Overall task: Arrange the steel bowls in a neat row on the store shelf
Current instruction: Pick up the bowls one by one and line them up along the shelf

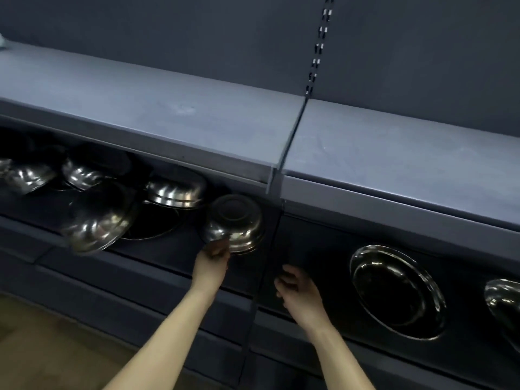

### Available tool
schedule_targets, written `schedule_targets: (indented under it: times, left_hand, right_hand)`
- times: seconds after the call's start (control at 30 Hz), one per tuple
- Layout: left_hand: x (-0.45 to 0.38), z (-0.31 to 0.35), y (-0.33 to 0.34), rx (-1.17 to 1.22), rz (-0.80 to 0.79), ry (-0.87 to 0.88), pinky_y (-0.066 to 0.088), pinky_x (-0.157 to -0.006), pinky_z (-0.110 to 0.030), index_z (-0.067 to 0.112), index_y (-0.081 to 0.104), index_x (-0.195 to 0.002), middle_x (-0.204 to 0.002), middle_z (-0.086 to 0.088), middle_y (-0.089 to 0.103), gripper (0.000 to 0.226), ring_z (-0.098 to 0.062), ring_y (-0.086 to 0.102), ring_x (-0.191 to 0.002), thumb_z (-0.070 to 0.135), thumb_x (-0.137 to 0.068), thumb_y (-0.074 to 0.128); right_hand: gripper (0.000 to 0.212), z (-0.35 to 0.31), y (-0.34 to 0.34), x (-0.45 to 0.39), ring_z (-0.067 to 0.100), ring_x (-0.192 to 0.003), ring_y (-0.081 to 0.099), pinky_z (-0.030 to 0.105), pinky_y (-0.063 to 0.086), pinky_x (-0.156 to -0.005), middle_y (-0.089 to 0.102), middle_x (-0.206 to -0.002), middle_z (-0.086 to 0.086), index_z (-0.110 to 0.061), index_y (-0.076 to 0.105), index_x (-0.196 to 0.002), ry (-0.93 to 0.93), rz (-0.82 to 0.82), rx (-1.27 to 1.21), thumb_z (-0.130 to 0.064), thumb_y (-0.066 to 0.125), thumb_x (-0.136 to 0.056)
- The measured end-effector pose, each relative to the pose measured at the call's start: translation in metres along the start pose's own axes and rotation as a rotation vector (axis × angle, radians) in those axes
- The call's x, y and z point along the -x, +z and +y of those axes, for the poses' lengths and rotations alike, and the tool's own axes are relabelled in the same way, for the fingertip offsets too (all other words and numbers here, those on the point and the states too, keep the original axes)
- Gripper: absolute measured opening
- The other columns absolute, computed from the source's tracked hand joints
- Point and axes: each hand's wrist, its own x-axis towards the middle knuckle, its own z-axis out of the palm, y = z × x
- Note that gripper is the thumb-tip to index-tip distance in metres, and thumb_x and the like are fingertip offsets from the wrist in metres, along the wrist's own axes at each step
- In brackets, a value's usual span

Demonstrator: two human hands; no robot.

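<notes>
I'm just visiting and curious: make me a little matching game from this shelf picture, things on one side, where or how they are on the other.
Things:
1. left hand
2. right hand
3. upturned bowl stack
4. wide open-side-up bowl

States:
A. right shelf section
B. just left of the shelf divider
C. empty, fingers curled
D. gripping a bowl rim

Pairs: 1-D, 2-C, 3-B, 4-A

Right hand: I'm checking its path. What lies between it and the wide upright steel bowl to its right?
Head view: only bare dark shelf surface lies between the empty right hand and the wide upright steel bowl.
</notes>
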Motion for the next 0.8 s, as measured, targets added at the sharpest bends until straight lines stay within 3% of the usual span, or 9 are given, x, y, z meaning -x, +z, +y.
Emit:
schedule_targets:
  times: [0.07, 0.13, 0.23, 0.3, 0.4, 0.47, 0.57, 0.67, 0.8]
  left_hand:
    - [-0.009, 0.001, -0.016, -0.035, 0.010, 0.023, 0.050, -0.092, -0.038, 0.025, 0.069, -0.096, -0.100, 0.001, 0.070, 0.026, -0.020, 0.065, -0.098, 0.005, -0.094, 0.052]
    - [-0.019, 0.002, -0.031, -0.081, 0.010, 0.035, 0.050, -0.090, -0.035, 0.023, 0.069, -0.104, -0.103, 0.003, 0.071, 0.021, -0.019, 0.066, -0.101, 0.012, -0.093, 0.055]
    - [-0.028, 0.008, -0.047, -0.067, -0.002, 0.027, 0.044, -0.086, -0.027, 0.031, 0.060, -0.107, -0.101, 0.014, 0.064, 0.018, -0.008, 0.060, -0.099, 0.017, -0.095, 0.059]
    - [-0.036, 0.011, -0.054, -0.071, -0.039, 0.004, 0.039, -0.089, -0.025, 0.028, 0.055, -0.128, -0.106, 0.014, 0.060, 0.034, -0.008, 0.055, -0.104, 0.021, -0.096, 0.060]
    - [-0.050, 0.013, -0.061, -0.198, -0.118, -0.048, 0.037, -0.106, -0.031, 0.024, 0.034, -0.151, -0.146, 0.006, 0.047, 0.065, -0.019, 0.045, -0.134, 0.034, -0.093, 0.062]
    - [-0.060, 0.011, -0.062, -0.243, -0.174, -0.087, 0.033, -0.115, -0.040, 0.033, 0.024, -0.154, -0.156, 0.009, 0.035, 0.081, -0.021, 0.038, -0.141, 0.046, -0.084, 0.064]
    - [-0.075, 0.004, -0.058, -0.315, -0.232, -0.044, 0.037, -0.112, -0.047, 0.047, 0.037, -0.143, -0.143, 0.014, 0.051, 0.077, -0.021, 0.046, -0.135, 0.057, -0.070, 0.059]
    - [-0.062, 0.015, -0.055, -0.382, -0.238, 0.028, 0.031, -0.114, -0.046, 0.042, 0.043, -0.140, -0.136, 0.013, 0.056, 0.053, -0.019, 0.047, -0.132, 0.041, -0.089, 0.059]
    - [-0.065, 0.004, -0.049, -0.271, -0.199, 0.030, 0.039, -0.108, -0.035, 0.036, 0.042, -0.143, -0.134, 0.009, 0.055, 0.058, -0.015, 0.052, -0.125, 0.034, -0.089, 0.063]
  right_hand:
    - [0.051, -0.013, 0.015, -0.010, 0.004, -0.103, 0.061, 0.021, 0.054, -0.086, 0.061, -0.120, -0.013, -0.029, 0.049, -0.145, -0.014, 0.008, 0.040, -0.030, 0.067, -0.098]
    - [0.058, -0.026, 0.030, -0.021, 0.008, -0.113, 0.059, 0.016, 0.047, -0.084, 0.057, -0.138, -0.004, -0.026, 0.044, -0.151, -0.068, 0.011, 0.113, -0.029, 0.067, -0.098]
    - [0.073, -0.048, 0.048, -0.037, 0.017, -0.147, 0.039, 0.033, 0.038, -0.116, 0.035, -0.161, -0.005, -0.032, 0.029, -0.160, -0.120, -0.034, 0.221, -0.039, 0.065, -0.097]
    - [0.077, -0.059, 0.059, -0.050, 0.017, -0.151, 0.033, 0.042, 0.032, -0.122, 0.035, -0.159, -0.012, -0.042, 0.029, -0.159, -0.177, -0.036, 0.279, -0.053, 0.065, -0.092]
    - [0.088, -0.063, 0.074, -0.073, 0.016, -0.148, 0.038, 0.044, 0.037, -0.120, 0.041, -0.159, -0.010, -0.046, 0.028, -0.158, -0.223, -0.023, 0.308, -0.064, 0.061, -0.078]
    - [0.083, -0.074, 0.083, -0.076, 0.019, -0.154, 0.028, 0.040, 0.031, -0.123, 0.030, -0.165, -0.005, -0.036, 0.025, -0.162, -0.208, -0.039, 0.323, -0.052, 0.063, -0.090]
    - [0.074, -0.076, 0.094, -0.076, 0.023, -0.153, 0.030, 0.039, 0.033, -0.121, 0.023, -0.169, 0.001, -0.024, 0.029, -0.161, -0.204, -0.019, 0.361, -0.041, 0.062, -0.097]
    - [0.078, -0.068, 0.097, -0.075, 0.026, -0.144, 0.043, 0.037, 0.042, -0.113, 0.031, -0.164, 0.006, -0.021, 0.038, -0.158, -0.207, 0.054, 0.343, -0.048, 0.060, -0.088]
    - [0.051, -0.063, 0.092, -0.064, 0.024, -0.123, 0.059, 0.028, 0.046, -0.091, 0.051, -0.146, 0.009, -0.018, 0.055, -0.144, -0.166, 0.270, 0.320, -0.036, 0.064, -0.097]
